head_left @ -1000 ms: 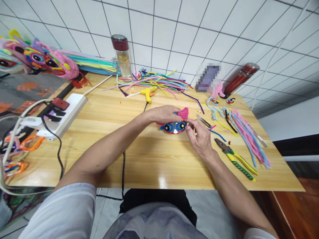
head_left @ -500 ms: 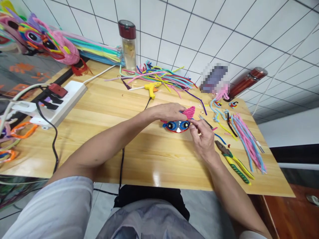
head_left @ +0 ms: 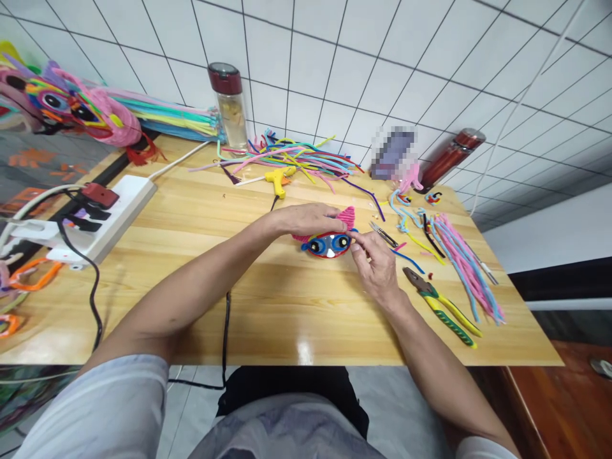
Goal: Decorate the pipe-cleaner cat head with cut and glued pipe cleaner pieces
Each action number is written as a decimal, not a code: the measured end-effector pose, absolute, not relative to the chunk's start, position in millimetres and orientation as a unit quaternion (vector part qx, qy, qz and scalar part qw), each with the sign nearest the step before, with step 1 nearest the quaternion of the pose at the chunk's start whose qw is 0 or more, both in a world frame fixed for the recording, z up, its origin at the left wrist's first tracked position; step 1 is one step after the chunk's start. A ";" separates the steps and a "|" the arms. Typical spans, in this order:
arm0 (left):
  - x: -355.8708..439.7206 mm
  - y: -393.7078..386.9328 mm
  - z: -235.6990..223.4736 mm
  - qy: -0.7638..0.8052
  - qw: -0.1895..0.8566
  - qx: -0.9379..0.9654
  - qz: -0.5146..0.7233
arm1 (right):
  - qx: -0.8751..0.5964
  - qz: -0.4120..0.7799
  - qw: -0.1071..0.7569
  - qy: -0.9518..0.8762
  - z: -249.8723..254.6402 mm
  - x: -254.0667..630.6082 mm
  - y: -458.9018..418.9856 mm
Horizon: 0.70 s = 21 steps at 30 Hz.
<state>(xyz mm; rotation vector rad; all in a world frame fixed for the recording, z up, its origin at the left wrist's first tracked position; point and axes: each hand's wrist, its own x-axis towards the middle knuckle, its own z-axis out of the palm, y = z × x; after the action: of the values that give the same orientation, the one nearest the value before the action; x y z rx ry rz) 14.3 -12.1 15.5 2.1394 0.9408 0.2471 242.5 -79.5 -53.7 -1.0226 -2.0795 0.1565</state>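
In the head view a small pipe-cleaner animal face rests at the middle of the table, with blue-ringed eyes, a red lower edge and pink pointed ears. My left hand lies over its top, fingers wrapped round the back and hiding much of it. The pink ear sticks up beyond those fingers. At the face's right edge, my right hand pinches with thumb and forefinger. Whatever small part sits between these fingertips is hidden. Thread snips lie just beyond my right hand.
Pliers and pink and blue pipe cleaners lie to the right. A yellow glue gun sits behind my left hand, near loose pipe cleaners. A bottle and a red flask stand by the wall; a power strip is left.
The whole view has shifted, so the table and hands appear a little further left. Both hands keep nearly the same hold on the pipe-cleaner face.
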 end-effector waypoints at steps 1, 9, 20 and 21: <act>13.9 -11.9 15.5 0.366 0.383 0.843 0.096 | -0.402 0.064 0.401 -0.821 -53.6 242.8 -79.5; 11.7 -13.5 20.2 0.371 0.373 0.847 0.082 | -0.401 0.074 0.403 -0.819 -54.8 244.3 -78.8; 13.3 -9.3 14.7 0.398 0.349 0.845 0.078 | -0.403 0.081 0.433 -0.802 -49.7 246.1 -80.2; 13.3 -9.5 15.2 0.399 0.347 0.845 0.075 | -0.409 0.080 0.435 -0.798 -49.4 246.6 -80.4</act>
<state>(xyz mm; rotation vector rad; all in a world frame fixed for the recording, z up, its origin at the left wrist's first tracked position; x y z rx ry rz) 13.3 -9.5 15.2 2.1927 1.0353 0.1941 246.6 -80.4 -49.4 -1.0173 -1.9871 0.1987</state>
